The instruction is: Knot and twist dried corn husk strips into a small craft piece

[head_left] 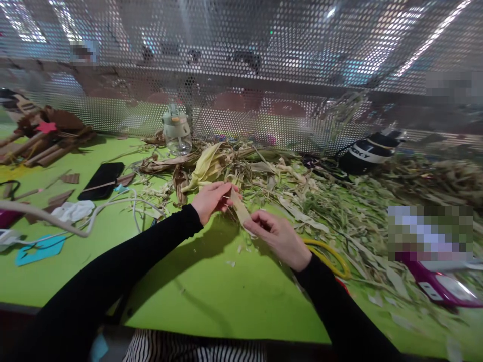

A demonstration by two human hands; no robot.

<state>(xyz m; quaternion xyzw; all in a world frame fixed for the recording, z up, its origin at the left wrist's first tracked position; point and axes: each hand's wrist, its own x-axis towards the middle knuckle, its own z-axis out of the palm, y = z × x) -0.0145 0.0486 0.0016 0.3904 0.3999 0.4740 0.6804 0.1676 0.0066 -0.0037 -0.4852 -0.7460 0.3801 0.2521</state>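
A pale strip of corn husk [239,208] is stretched between my two hands above the green table. My left hand [214,200] pinches its upper end, fingers closed; a thin light sliver shows near the fingertips, too small to name. The lower end is gripped between thumb and fingers of my right hand [277,235]. Just beyond my left hand lies a larger yellow-green corn husk [207,165] on a heap of dried husks [260,168]. Shredded husk strips [339,216] spread to the right of my right hand.
A clear bottle [177,130] stands behind the heap; a black bottle [370,152] lies tilted at right. A phone [101,181], white cable [113,202] and crumpled tissue [77,211] are left. Yellow-handled scissors [332,256] and a purple tool [439,284] lie right. A perforated metal screen [241,65] borders the back.
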